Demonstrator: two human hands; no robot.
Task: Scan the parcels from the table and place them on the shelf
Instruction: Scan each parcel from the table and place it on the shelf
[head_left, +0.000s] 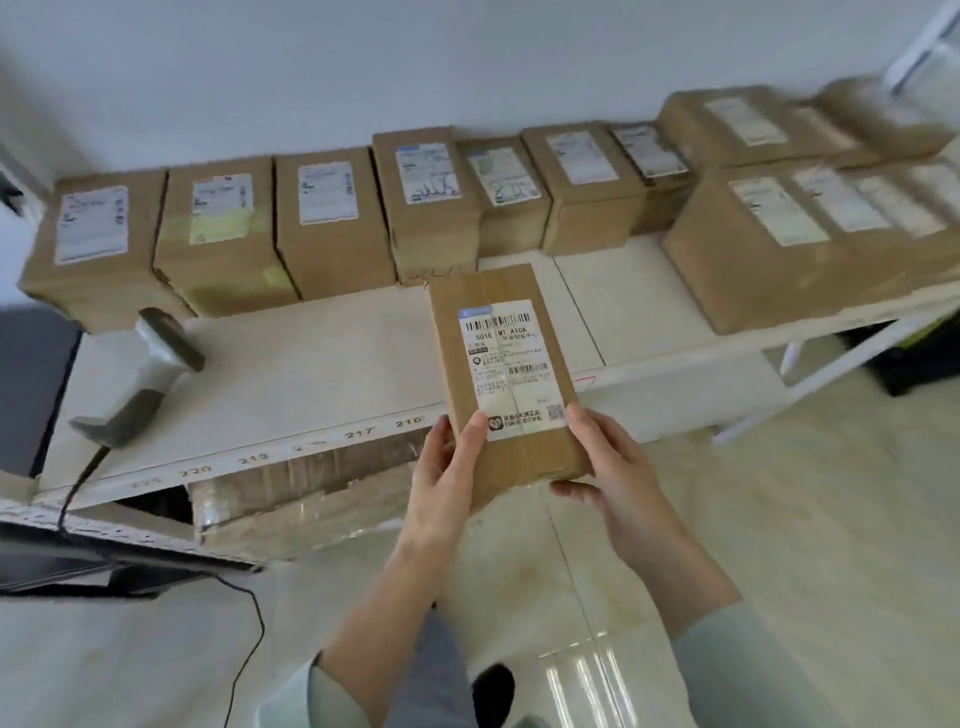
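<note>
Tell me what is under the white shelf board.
Under the white shelf board, a plastic-wrapped cardboard box shows at the front; the board covers its rear and anything behind.

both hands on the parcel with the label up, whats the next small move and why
Probably ease the parcel forward and set it on the bare white shelf in front of the row of boxes. The left hand and right hand grip only its near end, its far end already hangs over the shelf, and the scanner stands untouched at the left.
</note>
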